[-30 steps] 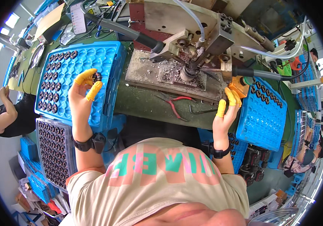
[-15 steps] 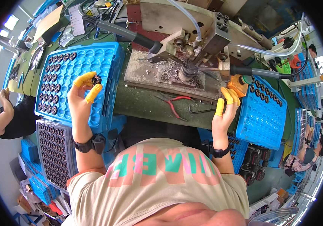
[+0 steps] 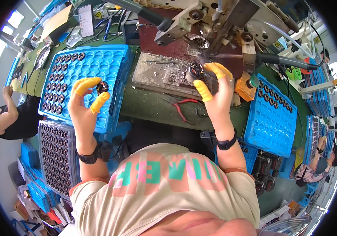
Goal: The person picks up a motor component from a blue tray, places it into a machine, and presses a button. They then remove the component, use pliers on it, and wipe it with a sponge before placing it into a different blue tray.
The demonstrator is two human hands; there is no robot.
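My left hand (image 3: 85, 98), with yellow finger covers, pinches a small round wound motor stator (image 3: 103, 87) between thumb and fingers. It is over a blue tray (image 3: 113, 59) that carries rows of similar dark stators at its left side. My right hand (image 3: 217, 88), its thumb and fingers in yellow covers too, reaches to the machine's fixture (image 3: 191, 74). Its fingers are spread beside another stator (image 3: 196, 70) sitting on top of that fixture; a gap shows between them and it. Metal chips lie scattered around the fixture.
Red-handled pliers (image 3: 181, 108) and a hex key lie near the bench's front edge. An orange box (image 3: 245, 87) stands beside a second blue tray (image 3: 272, 118) with stators. Black hoses and machine arms (image 3: 231, 35) surround the fixture. Other people sit at left and right.
My right hand has moved left and forward from the orange box to the fixture. A stator now shows on the fixture, where the machine head has lifted clear. My left hand still holds its stator.
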